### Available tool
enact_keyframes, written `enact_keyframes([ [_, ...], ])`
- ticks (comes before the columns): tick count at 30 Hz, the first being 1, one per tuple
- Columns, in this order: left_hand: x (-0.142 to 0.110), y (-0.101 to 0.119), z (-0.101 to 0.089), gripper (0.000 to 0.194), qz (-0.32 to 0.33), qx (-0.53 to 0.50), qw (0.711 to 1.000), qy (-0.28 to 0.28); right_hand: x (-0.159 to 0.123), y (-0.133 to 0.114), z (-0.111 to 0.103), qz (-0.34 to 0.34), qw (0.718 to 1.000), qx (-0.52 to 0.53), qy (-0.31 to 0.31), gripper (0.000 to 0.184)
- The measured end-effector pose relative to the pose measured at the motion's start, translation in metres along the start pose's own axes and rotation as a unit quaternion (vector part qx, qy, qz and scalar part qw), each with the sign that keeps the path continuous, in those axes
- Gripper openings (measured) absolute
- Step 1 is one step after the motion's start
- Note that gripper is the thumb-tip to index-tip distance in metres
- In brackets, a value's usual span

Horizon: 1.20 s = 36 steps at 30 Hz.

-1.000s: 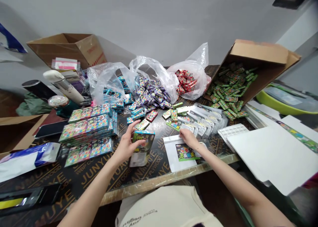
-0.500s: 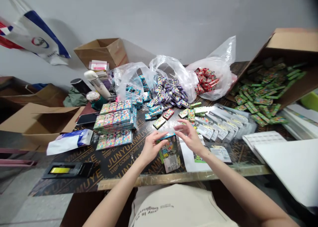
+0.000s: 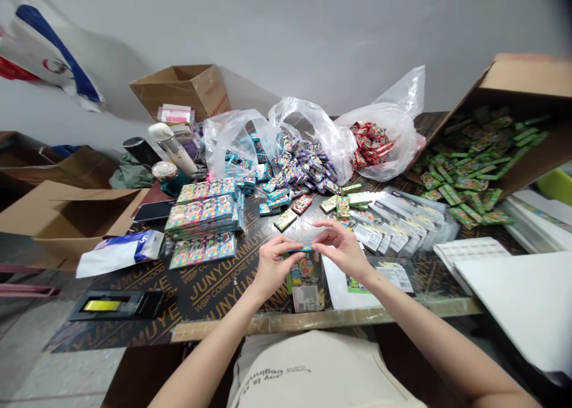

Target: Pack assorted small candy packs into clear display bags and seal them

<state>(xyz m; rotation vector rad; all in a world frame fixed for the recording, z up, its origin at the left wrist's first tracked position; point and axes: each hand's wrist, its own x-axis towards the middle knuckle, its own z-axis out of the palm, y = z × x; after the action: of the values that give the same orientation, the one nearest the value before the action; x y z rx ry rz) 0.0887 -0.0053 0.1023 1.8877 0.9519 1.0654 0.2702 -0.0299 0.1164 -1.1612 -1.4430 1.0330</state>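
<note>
A small blue box (image 3: 304, 249) is held level between my two hands near the table's front edge. My left hand (image 3: 276, 266) pinches its left end between thumb and fingers. Thumb and fingertips of my right hand (image 3: 342, 252) close on its right end. Just below lies a printed green-and-black pouch (image 3: 308, 284) with a pale label. Beyond my hands are a cream-and-green small box (image 3: 285, 219) and a red small box (image 3: 302, 204). Green small boxes (image 3: 342, 207) lie past my right hand.
Stacked wrapped packs (image 3: 203, 214) stand at left, near a tape dispenser (image 3: 118, 305). Clear bags hold blue, purple (image 3: 304, 161) and red small boxes (image 3: 372, 143). Plastic pouches (image 3: 402, 223) fan out at right before a carton (image 3: 531, 92) of green boxes. White paper (image 3: 342, 277) lies by my right forearm.
My right hand has come in from slightly apart and closed on the blue box's right end. The box sits a little lower. The view has shifted slightly.
</note>
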Motion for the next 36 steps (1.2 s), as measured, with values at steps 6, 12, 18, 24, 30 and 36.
enact_keyframes([
  [6, -0.005, 0.001, 0.004, 0.013, 0.057, 0.016, 0.998, -0.007, -0.017, 0.010, -0.003, -0.088, 0.991, -0.101, 0.021, 0.026],
  [12, -0.012, 0.001, 0.005, 0.020, 0.108, 0.090, 0.989, -0.046, -0.016, -0.003, -0.017, -0.082, 0.984, -0.161, -0.002, 0.018],
  [18, -0.012, 0.007, 0.004, 0.007, 0.065, 0.028, 0.998, 0.002, 0.024, -0.034, -0.027, -0.022, 0.992, -0.097, -0.071, 0.022],
  [24, -0.008, 0.019, -0.002, 0.006, 0.054, 0.028, 0.998, -0.033, 0.048, -0.033, -0.019, 0.095, 0.932, -0.021, -0.350, 0.027],
  [30, -0.007, 0.023, 0.000, 0.009, 0.022, 0.035, 0.999, -0.024, 0.057, -0.019, -0.014, 0.123, 0.910, -0.009, -0.396, 0.027],
  [36, -0.010, 0.014, 0.008, 0.012, 0.013, 0.021, 1.000, 0.011, 0.050, -0.009, -0.011, 0.142, 0.925, -0.003, -0.351, 0.028],
])
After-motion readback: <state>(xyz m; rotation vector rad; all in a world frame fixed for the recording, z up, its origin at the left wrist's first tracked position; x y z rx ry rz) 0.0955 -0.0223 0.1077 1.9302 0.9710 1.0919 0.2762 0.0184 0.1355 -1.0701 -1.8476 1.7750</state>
